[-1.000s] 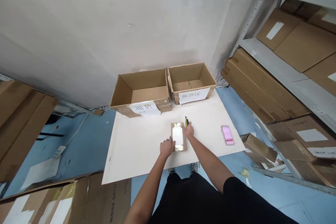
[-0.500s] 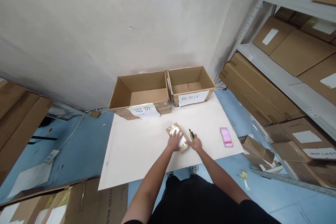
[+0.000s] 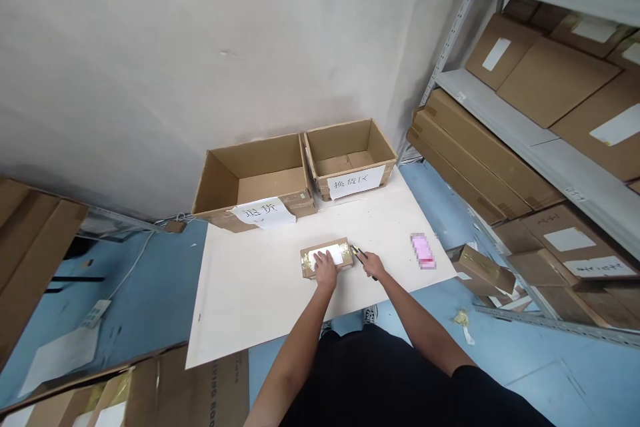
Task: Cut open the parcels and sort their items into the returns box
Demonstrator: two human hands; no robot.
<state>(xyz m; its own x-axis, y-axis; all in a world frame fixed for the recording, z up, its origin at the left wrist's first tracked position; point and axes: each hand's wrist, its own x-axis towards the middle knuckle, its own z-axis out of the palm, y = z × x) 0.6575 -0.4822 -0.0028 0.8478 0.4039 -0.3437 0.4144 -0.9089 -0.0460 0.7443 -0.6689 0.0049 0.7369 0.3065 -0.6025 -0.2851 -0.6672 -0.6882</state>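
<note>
A small taped cardboard parcel [image 3: 326, 256] with a white label lies crosswise on the white board [image 3: 250, 287]. My left hand [image 3: 325, 271] rests on its near edge with the fingers pressed down on it. My right hand [image 3: 373, 265] is closed round a black and yellow utility knife [image 3: 359, 253], whose tip points at the parcel's right end.
Two open cardboard boxes with paper labels, one at the left [image 3: 253, 183] and one at the right [image 3: 347, 157], stand at the board's far edge. A pink item [image 3: 423, 251] lies to the right. Metal shelving [image 3: 540, 147] with flat cartons fills the right side. More cartons [image 3: 150, 393] lie on the blue floor.
The parcel has been turned from lengthwise to crosswise on the board. My left hand moved with it, and my right hand with the knife has come to the parcel's right end.
</note>
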